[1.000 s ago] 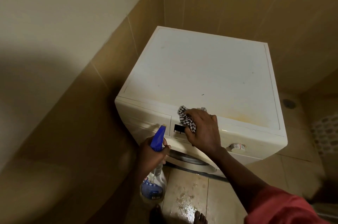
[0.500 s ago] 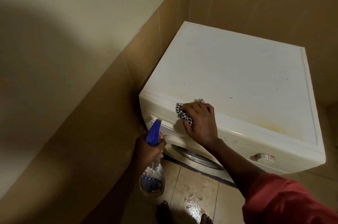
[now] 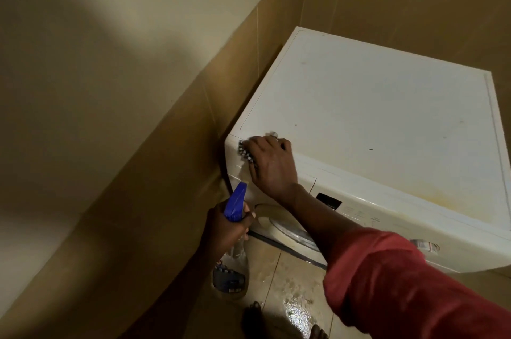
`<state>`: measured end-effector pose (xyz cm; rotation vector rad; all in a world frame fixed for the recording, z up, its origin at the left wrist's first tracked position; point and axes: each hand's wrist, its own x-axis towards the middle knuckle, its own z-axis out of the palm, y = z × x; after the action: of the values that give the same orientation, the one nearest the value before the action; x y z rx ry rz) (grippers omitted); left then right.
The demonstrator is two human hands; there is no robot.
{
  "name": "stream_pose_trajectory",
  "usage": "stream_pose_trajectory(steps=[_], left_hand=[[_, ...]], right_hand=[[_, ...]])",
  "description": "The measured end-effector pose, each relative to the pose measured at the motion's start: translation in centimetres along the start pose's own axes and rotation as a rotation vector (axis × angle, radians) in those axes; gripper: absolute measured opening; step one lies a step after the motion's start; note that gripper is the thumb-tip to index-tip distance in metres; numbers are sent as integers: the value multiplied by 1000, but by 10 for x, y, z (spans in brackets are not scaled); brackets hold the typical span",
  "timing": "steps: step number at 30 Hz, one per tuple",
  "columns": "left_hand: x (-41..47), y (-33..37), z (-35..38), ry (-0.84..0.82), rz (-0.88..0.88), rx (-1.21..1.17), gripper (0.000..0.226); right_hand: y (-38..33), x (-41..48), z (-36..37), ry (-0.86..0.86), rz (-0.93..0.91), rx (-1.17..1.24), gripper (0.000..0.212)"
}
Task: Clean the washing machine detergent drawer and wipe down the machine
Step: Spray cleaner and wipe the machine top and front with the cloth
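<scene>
- One white washing machine [image 3: 373, 117] stands in a tiled corner, its left side close to the wall.
- One detergent drawer [image 3: 306, 182] sits at the left end of the front panel, pushed in flush. The right hand hides most of it.
- One black-and-white checked cloth [image 3: 244, 154] lies against the machine's top front left corner. It is bunched up, with only its left edge showing.
- Two hands are in view. The right hand [image 3: 272, 164] reaches in from a red sleeve [image 3: 401, 283], its fingers curled over the cloth and pressing it onto the corner edge.
- The left hand [image 3: 226, 228] is lower, in front of the machine's left edge. Its fingers are wrapped around the neck of one spray bottle [image 3: 235, 204] with a blue trigger head and a clear body hanging downward.
- On the front panel there is one dark display [image 3: 328, 200] and one round dial [image 3: 424, 246] further right.
- One round door [image 3: 287, 230] shows partly under the right forearm.
- One wet, shiny patch [image 3: 297, 313] lies on the floor tiles.
- Two bare feet show at the bottom edge, one either side of the patch.
</scene>
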<state>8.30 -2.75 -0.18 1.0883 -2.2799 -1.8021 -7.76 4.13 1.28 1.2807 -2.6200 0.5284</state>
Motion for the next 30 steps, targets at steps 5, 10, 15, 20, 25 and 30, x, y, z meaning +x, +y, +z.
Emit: stream_pose_trajectory(steps=[5, 10, 15, 20, 25, 30], left_hand=[[5, -6, -2, 6, -49, -59, 15], [4, -3, 1, 39, -36, 14, 13], [2, 5, 28, 9, -65, 39, 17], [-4, 15, 77, -123, -24, -11, 18], [-21, 37, 132, -236, 24, -5, 13], [-39, 59, 187, -336, 104, 88, 13]], right_hand=[[-17, 44, 4, -166, -53, 66, 48], [7, 10, -4, -55, -45, 60, 44], [53, -63, -28, 80, 24, 1, 34], [85, -107, -55, 121, 168, 98, 32], [122, -138, -119, 434, 628, 617, 34], [180, -192, -188, 777, 880, 688, 24]])
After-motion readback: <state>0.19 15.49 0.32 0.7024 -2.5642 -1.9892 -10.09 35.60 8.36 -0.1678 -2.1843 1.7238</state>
